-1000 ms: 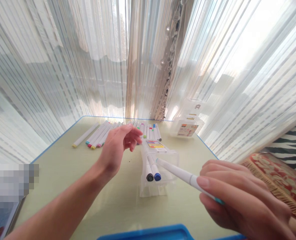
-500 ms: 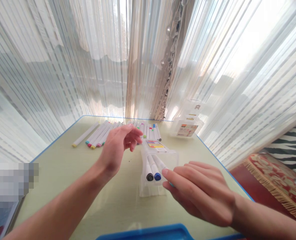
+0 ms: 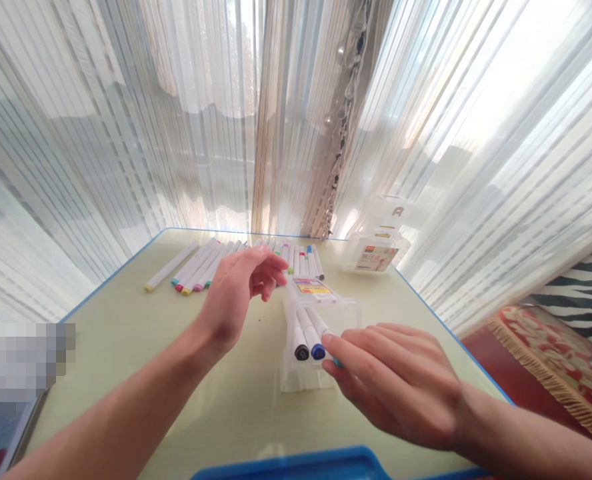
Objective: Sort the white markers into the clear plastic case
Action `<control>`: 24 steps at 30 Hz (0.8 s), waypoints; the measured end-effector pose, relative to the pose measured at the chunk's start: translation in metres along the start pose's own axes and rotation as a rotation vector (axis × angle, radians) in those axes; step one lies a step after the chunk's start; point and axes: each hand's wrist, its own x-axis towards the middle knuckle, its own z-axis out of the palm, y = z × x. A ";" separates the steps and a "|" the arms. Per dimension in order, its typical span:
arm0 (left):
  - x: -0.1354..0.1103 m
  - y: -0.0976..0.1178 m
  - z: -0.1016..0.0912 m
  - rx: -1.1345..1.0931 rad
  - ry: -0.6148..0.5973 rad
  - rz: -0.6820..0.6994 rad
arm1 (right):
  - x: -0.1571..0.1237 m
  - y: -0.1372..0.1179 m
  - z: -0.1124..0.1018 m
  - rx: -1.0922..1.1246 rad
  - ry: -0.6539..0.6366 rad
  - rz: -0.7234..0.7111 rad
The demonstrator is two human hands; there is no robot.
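Note:
My right hand (image 3: 399, 380) pinches a white marker with a turquoise end (image 3: 337, 363), at the right side of a clear plastic case (image 3: 296, 381). Inside the case lie a black-ended marker (image 3: 301, 351) and a blue-ended marker (image 3: 317, 351), side by side. The held marker's barrel slants into the case beside them, partly hidden by my fingers. My left hand (image 3: 239, 283) hovers left of the case's labelled flap (image 3: 313, 287), its fingers loosely curved and holding nothing.
Several white markers with coloured ends (image 3: 201, 267) lie in a row across the back of the pale green table (image 3: 176, 373). A second clear case (image 3: 376, 257) stands at the back right. A blue plastic edge (image 3: 291, 465) is at the front, and striped curtains (image 3: 201, 133) hang behind.
My right hand has shifted slightly left with the marker, bringing its turquoise end close to the blue-ended one. My left hand stays nearly still.

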 end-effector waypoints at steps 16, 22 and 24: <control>0.001 0.001 0.001 0.022 0.000 0.004 | 0.000 -0.001 -0.003 -0.018 -0.076 0.009; 0.000 0.002 0.002 0.021 -0.007 0.003 | -0.002 -0.001 -0.001 0.014 -0.066 0.021; -0.001 0.002 0.002 0.021 -0.009 0.003 | -0.002 -0.001 0.000 0.022 -0.065 0.019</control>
